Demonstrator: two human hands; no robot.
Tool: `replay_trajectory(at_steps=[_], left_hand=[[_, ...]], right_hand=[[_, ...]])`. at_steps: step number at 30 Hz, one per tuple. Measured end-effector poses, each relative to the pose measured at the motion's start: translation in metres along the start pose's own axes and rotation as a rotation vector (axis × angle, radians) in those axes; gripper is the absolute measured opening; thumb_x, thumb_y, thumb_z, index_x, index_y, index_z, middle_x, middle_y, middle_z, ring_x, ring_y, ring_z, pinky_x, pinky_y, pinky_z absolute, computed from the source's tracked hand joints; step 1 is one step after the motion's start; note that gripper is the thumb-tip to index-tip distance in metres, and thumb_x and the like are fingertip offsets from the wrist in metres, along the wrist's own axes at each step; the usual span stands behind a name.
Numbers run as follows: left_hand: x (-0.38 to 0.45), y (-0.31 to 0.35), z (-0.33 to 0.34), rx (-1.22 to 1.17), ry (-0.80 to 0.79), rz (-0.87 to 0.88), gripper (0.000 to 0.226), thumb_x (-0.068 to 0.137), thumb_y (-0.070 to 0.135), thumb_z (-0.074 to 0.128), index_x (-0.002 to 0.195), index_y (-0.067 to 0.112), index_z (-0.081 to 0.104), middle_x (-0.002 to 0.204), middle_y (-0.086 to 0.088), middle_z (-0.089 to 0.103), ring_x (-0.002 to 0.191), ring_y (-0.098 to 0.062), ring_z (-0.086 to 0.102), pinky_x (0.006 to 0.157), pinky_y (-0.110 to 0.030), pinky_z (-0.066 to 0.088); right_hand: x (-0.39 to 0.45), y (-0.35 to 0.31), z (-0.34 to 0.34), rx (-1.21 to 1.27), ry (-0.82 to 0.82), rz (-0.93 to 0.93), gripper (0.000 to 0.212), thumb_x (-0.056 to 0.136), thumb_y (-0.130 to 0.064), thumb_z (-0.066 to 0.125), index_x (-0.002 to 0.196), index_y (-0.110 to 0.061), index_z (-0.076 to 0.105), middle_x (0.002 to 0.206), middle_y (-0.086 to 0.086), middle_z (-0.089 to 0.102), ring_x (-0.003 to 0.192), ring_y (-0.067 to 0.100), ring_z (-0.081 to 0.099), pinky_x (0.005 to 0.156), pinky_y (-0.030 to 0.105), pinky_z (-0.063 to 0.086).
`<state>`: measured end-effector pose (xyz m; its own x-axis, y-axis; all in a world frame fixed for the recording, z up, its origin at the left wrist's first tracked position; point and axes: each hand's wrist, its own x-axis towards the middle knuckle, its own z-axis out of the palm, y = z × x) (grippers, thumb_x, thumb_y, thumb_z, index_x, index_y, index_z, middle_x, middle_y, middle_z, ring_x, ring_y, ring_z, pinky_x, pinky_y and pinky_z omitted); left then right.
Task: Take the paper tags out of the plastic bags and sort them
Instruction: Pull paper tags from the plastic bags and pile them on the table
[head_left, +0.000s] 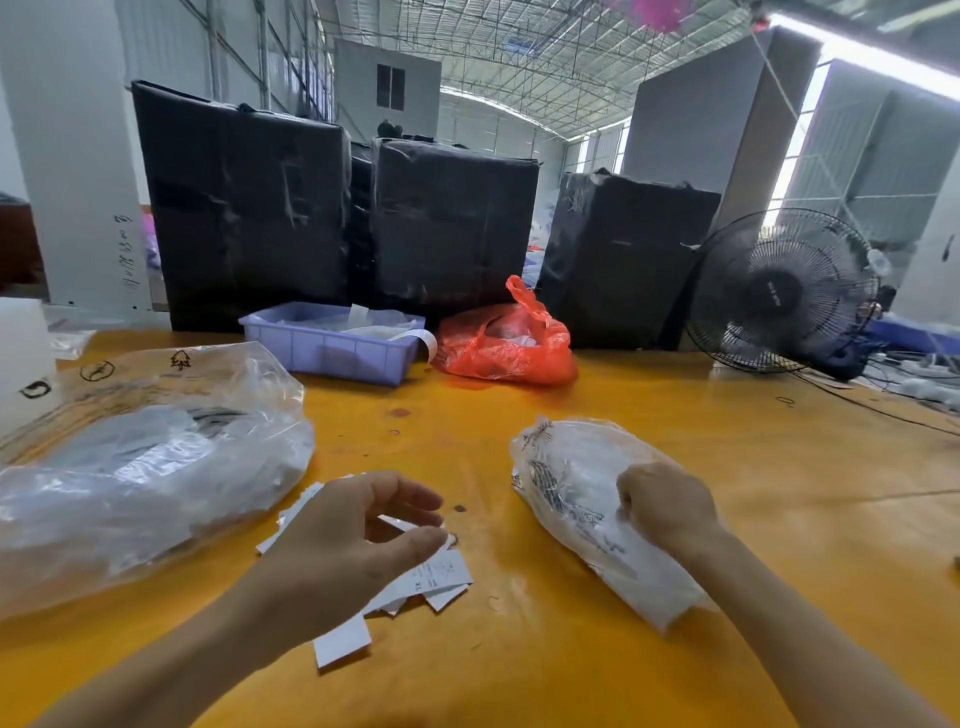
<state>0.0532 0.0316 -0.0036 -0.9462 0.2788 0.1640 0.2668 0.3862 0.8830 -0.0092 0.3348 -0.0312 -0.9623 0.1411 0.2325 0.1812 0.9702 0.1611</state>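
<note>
A heap of white paper tags (436, 577) lies on the yellow table (519, 665) in front of me. My left hand (353, 535) hovers over the heap with its fingers relaxed and spread, holding nothing. To the right lies a small clear plastic bag (576, 478) with dark print and white contents. My right hand (665, 506) rests on this bag, fingers curled and pinching the plastic. A large clear plastic bag (130, 467) full of white tags sits at the left.
A lilac plastic tray (332, 351) holding white strips stands at the back, with a red plastic bag (509, 345) beside it. Black wrapped bales (249, 202) wall off the far edge. A black fan (784, 291) with its cable sits at the back right.
</note>
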Motion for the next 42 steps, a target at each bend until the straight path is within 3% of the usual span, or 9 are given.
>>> replay_trajectory(at_steps=[2,6,9,12,16,22,30,39,42], left_hand=[[-0.001,-0.001,0.000,0.017,0.002,0.014,0.018,0.079,0.028,0.073,0.096,0.030,0.066,0.092,0.023,0.070,0.084,0.001,0.067,0.075,-0.019,0.054],[0.001,-0.004,-0.002,0.026,0.021,0.014,0.016,0.079,0.029,0.072,0.094,0.031,0.067,0.091,0.022,0.070,0.084,0.000,0.067,0.078,-0.023,0.055],[0.003,0.001,0.000,-0.080,0.018,-0.027,0.037,0.066,0.048,0.071,0.096,0.027,0.069,0.089,0.013,0.073,0.084,-0.005,0.068,0.078,-0.026,0.056],[0.004,0.008,0.004,-0.218,-0.069,-0.131,0.062,0.051,0.058,0.069,0.103,0.024,0.067,0.091,0.010,0.074,0.085,-0.004,0.068,0.073,-0.021,0.056],[-0.001,0.011,-0.001,-0.396,-0.177,-0.217,0.054,0.059,0.049,0.071,0.100,0.015,0.073,0.089,-0.001,0.074,0.083,-0.010,0.070,0.072,-0.023,0.054],[-0.008,0.002,-0.017,-0.606,0.029,-0.226,0.035,0.046,0.017,0.081,0.077,0.004,0.073,0.078,-0.015,0.072,0.066,-0.017,0.069,0.059,-0.020,0.056],[-0.014,-0.004,-0.019,-0.369,0.199,-0.153,0.060,0.041,0.030,0.081,0.095,0.013,0.061,0.076,-0.001,0.074,0.069,-0.008,0.070,0.061,-0.019,0.046],[-0.018,-0.013,-0.025,-0.295,0.039,-0.143,0.048,0.040,0.043,0.083,0.082,0.022,0.075,0.076,-0.004,0.072,0.078,-0.017,0.069,0.078,-0.032,0.050],[-0.019,-0.014,-0.027,-0.318,-0.032,-0.111,0.044,0.045,0.045,0.081,0.082,0.023,0.074,0.080,-0.001,0.072,0.080,-0.012,0.068,0.072,-0.022,0.050]], right_hand=[[0.001,0.005,-0.006,0.248,0.042,0.051,0.015,0.093,-0.020,0.057,0.083,-0.013,0.066,0.098,0.003,0.066,0.092,0.022,0.061,0.068,0.029,0.044],[-0.005,0.001,-0.035,0.979,0.140,0.087,0.020,0.084,-0.008,0.066,0.068,0.002,0.070,0.069,0.016,0.069,0.049,0.012,0.057,0.044,0.021,0.036],[-0.026,-0.026,-0.063,1.537,-0.264,-0.025,0.012,0.072,-0.014,0.075,0.073,-0.003,0.075,0.073,0.011,0.071,0.048,0.007,0.050,0.037,0.015,0.033],[-0.046,-0.061,-0.081,1.542,-0.529,-0.230,0.014,0.071,-0.018,0.077,0.076,-0.006,0.075,0.068,0.003,0.069,0.048,0.005,0.050,0.036,0.014,0.031],[-0.063,-0.093,-0.087,1.528,-0.653,-0.422,0.019,0.078,-0.014,0.072,0.083,0.005,0.070,0.068,0.007,0.069,0.045,0.005,0.051,0.037,0.013,0.032],[-0.067,-0.112,-0.085,1.445,-0.673,-0.440,0.016,0.083,-0.013,0.068,0.083,0.003,0.070,0.075,0.004,0.073,0.048,0.005,0.053,0.041,0.013,0.034],[-0.069,-0.123,-0.080,1.555,-0.485,-0.362,0.026,0.070,-0.037,0.072,0.083,-0.015,0.075,0.073,-0.003,0.070,0.058,0.004,0.054,0.049,0.015,0.040],[-0.067,-0.128,-0.075,1.619,-0.438,-0.367,0.022,0.059,-0.037,0.079,0.067,-0.016,0.075,0.063,-0.003,0.067,0.056,0.006,0.049,0.054,0.019,0.038],[-0.066,-0.131,-0.076,1.621,-0.522,-0.372,0.016,0.058,-0.034,0.078,0.062,-0.019,0.073,0.057,-0.007,0.063,0.053,0.004,0.050,0.052,0.017,0.039]])
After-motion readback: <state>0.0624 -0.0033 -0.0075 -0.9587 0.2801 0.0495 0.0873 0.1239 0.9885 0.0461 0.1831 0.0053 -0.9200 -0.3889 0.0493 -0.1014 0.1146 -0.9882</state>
